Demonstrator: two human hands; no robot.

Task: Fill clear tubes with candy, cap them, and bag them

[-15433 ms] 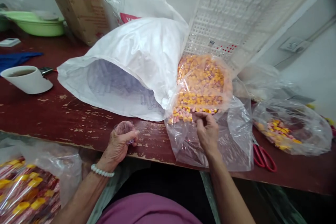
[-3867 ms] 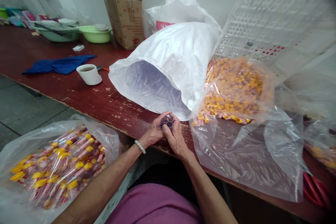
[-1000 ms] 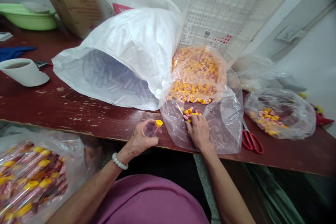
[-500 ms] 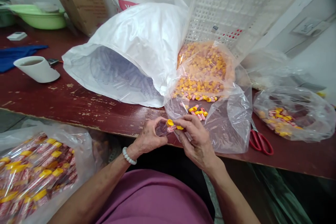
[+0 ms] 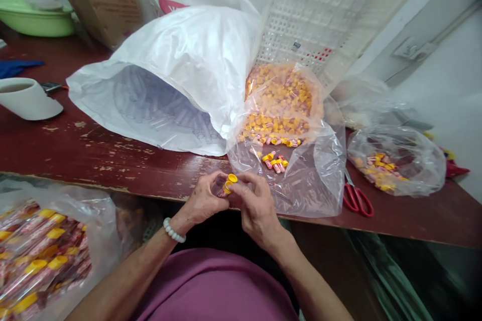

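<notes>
Near the table's front edge, my left hand (image 5: 206,199), with a beaded bracelet at the wrist, is wrapped round clear plastic tubes (image 5: 218,186), mostly covered by the fingers. Yellow caps (image 5: 232,178) with red-and-white patterned stems show at the tubes' mouths. My right hand (image 5: 256,203) closes its thumb and fingers on a yellow cap there, touching the tube end. Just beyond lie several loose yellow-capped pieces (image 5: 276,162) on a clear bag (image 5: 301,193), whose back part bulges with many more. The white sack (image 5: 203,35) at the left gapes open on empty clear tubes (image 5: 165,105).
Red-handled scissors (image 5: 357,200) lie to the right, beside a smaller clear bag (image 5: 425,160) of capped pieces. Below left, a bag (image 5: 100,210) holds filled tubes. A white cup (image 5: 28,103) stands at left. A white plastic basket (image 5: 301,15) leans behind.
My right hand has brought a yellow-capped piece from beside the tubes onto their mouth. Two caps now sit close together there. The whole view has shifted a little to the right.
</notes>
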